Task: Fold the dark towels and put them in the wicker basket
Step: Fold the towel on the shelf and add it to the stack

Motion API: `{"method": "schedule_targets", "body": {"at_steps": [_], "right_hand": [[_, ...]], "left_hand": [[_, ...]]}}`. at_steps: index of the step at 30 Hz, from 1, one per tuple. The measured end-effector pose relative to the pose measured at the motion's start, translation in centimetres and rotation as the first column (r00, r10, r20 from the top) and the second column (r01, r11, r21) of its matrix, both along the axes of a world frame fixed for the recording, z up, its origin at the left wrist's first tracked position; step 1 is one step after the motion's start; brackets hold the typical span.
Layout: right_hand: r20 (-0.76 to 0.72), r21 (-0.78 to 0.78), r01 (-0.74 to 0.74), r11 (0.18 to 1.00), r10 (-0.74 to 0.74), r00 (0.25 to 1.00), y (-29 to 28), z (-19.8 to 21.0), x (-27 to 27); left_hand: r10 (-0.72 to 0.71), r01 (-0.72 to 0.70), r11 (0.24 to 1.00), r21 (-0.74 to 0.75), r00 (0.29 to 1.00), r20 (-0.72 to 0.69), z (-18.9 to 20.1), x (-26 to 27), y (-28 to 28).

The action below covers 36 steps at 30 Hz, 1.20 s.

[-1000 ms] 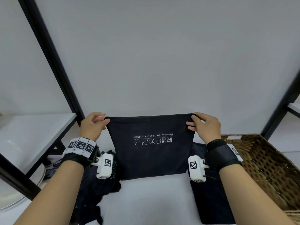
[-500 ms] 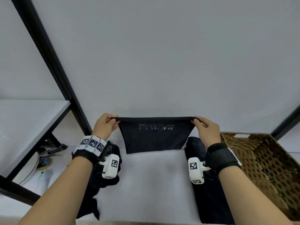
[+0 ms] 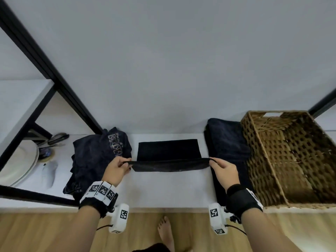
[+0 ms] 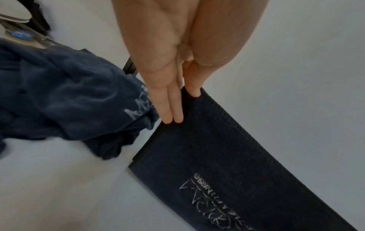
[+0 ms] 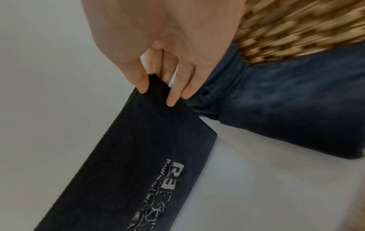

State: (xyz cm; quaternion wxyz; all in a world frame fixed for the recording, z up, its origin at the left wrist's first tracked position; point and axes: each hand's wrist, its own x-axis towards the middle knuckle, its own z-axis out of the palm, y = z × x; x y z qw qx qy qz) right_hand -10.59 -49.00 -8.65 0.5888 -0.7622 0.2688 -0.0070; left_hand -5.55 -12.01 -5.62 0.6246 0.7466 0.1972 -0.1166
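Observation:
A dark towel with white lettering is stretched between my hands over the white table, its far part lying flat. My left hand pinches its left corner between thumb and fingers. My right hand pinches the right corner the same way. A crumpled heap of dark towels lies to the left. A folded dark towel lies on the right, against the empty wicker basket.
A black frame post slants up at the left, with a white shelf beside it. White plates and small tools lie at the far left. The table's front edge is near my wrists, above a wooden floor.
My hands have come down and toward me with the towel, from hanging upright to low over the table, its far part now laid flat. My head has tipped down.

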Motion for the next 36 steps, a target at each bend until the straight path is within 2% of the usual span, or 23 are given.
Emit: {"method": "schedule_targets", "body": {"at_steps": [6, 9, 12, 16, 20, 23, 27, 32, 34, 36], "right_hand": [[-0.164, -0.032, -0.031, 0.999, 0.026, 0.986, 0.4, -4.3, -3.2], [-0.191, -0.055, -0.034, 0.998, 0.023, 0.981, 0.7, -5.0, -2.4], [-0.189, -0.125, -0.047, 0.991, 0.022, 0.982, 1.1, -5.3, 0.0], [-0.215, -0.249, -0.104, 0.963, 0.05, 0.975, 1.5, -5.1, 4.6], [-0.24, -0.301, -0.113, 0.947, 0.039, 0.97, 2.3, -5.3, 8.9], [-0.273, -0.342, -0.097, 0.935, 0.0, 0.962, 2.5, -5.9, 11.3], [-0.281, -0.345, -0.037, 0.938, -0.066, 0.957, 2.5, -7.1, 13.8], [-0.252, -0.306, -0.008, 0.952, -0.073, 0.965, 2.6, -8.0, 15.5], [-0.245, -0.283, -0.004, 0.959, -0.069, 0.967, 2.7, -8.3, 15.5], [-0.259, -0.298, -0.048, 0.953, -0.032, 0.965, 2.9, -8.7, 14.9]], "left_hand": [[-0.051, 0.068, 0.993, 0.093, 0.983, -0.175, -5.0, -2.5, 0.5], [-0.093, 0.14, 0.962, 0.235, 0.976, -0.199, -6.2, -2.0, 0.5], [-0.131, 0.206, 0.875, 0.438, 0.972, -0.195, -7.3, -0.4, 0.4], [-0.135, 0.197, 0.843, 0.501, 0.978, -0.157, -7.9, 2.7, -0.5], [-0.154, 0.166, 0.789, 0.591, 0.986, -0.071, -8.5, 6.0, -1.4], [-0.176, 0.174, 0.756, 0.631, 0.983, -0.061, -9.0, 8.3, -2.0], [-0.179, 0.153, 0.75, 0.643, 0.984, -0.025, -9.8, 10.9, -2.1], [-0.117, 0.096, 0.842, 0.53, 0.993, 0.007, -10.6, 12.5, -2.3], [-0.112, 0.108, 0.884, 0.456, 0.994, -0.018, -11.0, 12.5, -2.3], [-0.138, 0.143, 0.893, 0.426, 0.989, -0.042, -11.5, 12.0, -2.1]]}}
